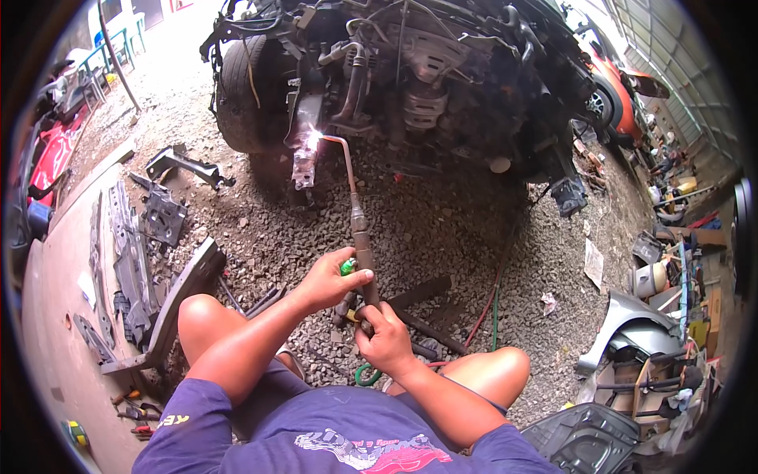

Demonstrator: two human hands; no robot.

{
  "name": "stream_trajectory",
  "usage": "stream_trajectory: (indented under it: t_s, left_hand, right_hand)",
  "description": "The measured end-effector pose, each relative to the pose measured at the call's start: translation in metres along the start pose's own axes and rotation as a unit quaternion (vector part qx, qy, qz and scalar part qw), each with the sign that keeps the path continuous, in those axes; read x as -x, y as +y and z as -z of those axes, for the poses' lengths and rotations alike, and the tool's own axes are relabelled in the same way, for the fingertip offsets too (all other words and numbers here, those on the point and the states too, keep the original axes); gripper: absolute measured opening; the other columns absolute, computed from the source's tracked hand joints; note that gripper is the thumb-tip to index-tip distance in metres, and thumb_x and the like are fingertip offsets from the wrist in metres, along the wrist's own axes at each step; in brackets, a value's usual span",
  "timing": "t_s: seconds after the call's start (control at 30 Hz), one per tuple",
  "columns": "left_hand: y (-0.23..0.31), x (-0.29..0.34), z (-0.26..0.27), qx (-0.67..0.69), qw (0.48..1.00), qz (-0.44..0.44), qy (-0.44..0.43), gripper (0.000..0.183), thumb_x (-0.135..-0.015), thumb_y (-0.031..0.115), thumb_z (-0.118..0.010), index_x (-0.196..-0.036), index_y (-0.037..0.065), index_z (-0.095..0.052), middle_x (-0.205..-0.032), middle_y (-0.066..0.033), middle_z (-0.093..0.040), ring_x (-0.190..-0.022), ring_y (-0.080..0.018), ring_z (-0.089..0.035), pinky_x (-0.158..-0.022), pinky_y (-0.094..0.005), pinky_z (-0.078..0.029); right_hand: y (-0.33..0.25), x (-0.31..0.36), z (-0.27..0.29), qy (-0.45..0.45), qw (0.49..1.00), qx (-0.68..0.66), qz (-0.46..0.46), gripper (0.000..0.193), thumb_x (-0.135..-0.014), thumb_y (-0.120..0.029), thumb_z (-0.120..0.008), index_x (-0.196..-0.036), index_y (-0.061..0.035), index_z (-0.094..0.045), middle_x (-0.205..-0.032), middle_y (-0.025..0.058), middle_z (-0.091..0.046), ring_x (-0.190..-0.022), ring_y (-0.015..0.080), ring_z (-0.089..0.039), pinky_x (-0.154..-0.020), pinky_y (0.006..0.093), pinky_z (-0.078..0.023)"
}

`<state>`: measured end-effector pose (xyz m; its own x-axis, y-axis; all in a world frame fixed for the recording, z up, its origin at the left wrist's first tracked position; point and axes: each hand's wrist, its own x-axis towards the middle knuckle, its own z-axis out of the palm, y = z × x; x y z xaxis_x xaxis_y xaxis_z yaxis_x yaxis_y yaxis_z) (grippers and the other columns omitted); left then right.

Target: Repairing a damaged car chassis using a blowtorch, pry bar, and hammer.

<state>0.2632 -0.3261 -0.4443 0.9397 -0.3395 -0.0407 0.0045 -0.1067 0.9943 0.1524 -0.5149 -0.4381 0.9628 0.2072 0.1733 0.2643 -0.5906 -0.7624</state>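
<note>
A gas torch [360, 227] with a long handle and a bent copper-coloured tip points up and away from me. My right hand [384, 340] is wrapped round the lower end of its handle. Higher up, my left hand [335, 278] grips the handle from the left, its thumb against it. A small green piece [347, 267] shows by the left fingers; whether it belongs to the torch I cannot tell. At the torch tip a bright white-violet glow burns on a metal frame rail [305, 162], which juts from a stripped car front [426, 75].
Red and green hoses [496, 310] trail over gravel. Left of my knee lie a bent metal beam [185, 304], a black bracket [188, 164] and hand tools [134, 404]. On the right are a silver fender [628, 328] and piled parts. A tyre [239, 95] stands beside the rail.
</note>
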Motion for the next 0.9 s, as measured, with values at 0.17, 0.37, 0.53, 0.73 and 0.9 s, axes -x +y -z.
stream_trajectory:
  t_s: [0.17,0.37,0.53,0.73,0.9]
  left_hand:
    - [0.005,0.001,0.001,-0.004,1.0,0.009,-0.005,0.038,-0.099,0.03,-0.083,-0.12,0.0,-0.073,-0.096,-0.007,-0.074,-0.089,-0.012,-0.066,-0.082,-0.0365,-0.057]
    - [0.005,0.002,0.001,-0.02,1.0,-0.004,-0.001,0.037,-0.099,0.03,-0.083,-0.119,0.001,-0.073,-0.095,-0.0075,-0.075,-0.089,-0.0126,-0.067,-0.082,-0.0368,-0.058]
    - [0.011,0.006,0.002,-0.027,1.0,0.008,-0.011,0.037,-0.099,0.031,-0.083,-0.12,0.001,-0.073,-0.096,-0.0069,-0.076,-0.09,-0.0121,-0.068,-0.083,-0.0367,-0.058]
    - [0.009,0.012,-0.002,-0.009,1.0,0.012,-0.017,0.038,-0.1,0.029,-0.084,-0.124,0.002,-0.074,-0.099,-0.0059,-0.077,-0.092,-0.0108,-0.068,-0.084,-0.0347,-0.059]
    - [0.005,0.017,-0.005,-0.012,0.999,0.017,-0.029,0.038,-0.1,0.03,-0.084,-0.124,0.002,-0.074,-0.099,-0.0062,-0.077,-0.091,-0.011,-0.067,-0.083,-0.035,-0.058]
  right_hand:
    - [0.0,0.0,0.0,-0.002,1.0,0.001,0.0,0.027,-0.088,-0.01,-0.076,-0.114,-0.0156,-0.068,-0.109,0.0192,-0.067,-0.089,0.0471,-0.072,-0.074,0.0559,-0.061]
    - [-0.001,0.001,0.0,0.004,1.0,-0.004,0.003,0.027,-0.087,-0.008,-0.076,-0.112,-0.0147,-0.069,-0.107,0.0186,-0.067,-0.089,0.0462,-0.072,-0.074,0.0555,-0.061]
    - [-0.004,0.002,0.002,0.0,1.0,-0.01,0.01,0.025,-0.088,-0.007,-0.075,-0.111,-0.0135,-0.07,-0.107,0.0178,-0.068,-0.09,0.044,-0.073,-0.075,0.0533,-0.061]
    - [-0.005,0.01,0.005,-0.013,1.0,-0.004,-0.003,0.025,-0.088,-0.006,-0.074,-0.112,-0.0133,-0.071,-0.108,0.0171,-0.068,-0.092,0.0429,-0.073,-0.076,0.0522,-0.062]
    - [-0.003,0.02,0.007,-0.011,1.0,-0.004,0.003,0.025,-0.087,-0.007,-0.075,-0.112,-0.0131,-0.071,-0.106,0.0177,-0.068,-0.089,0.0434,-0.073,-0.075,0.0525,-0.062]
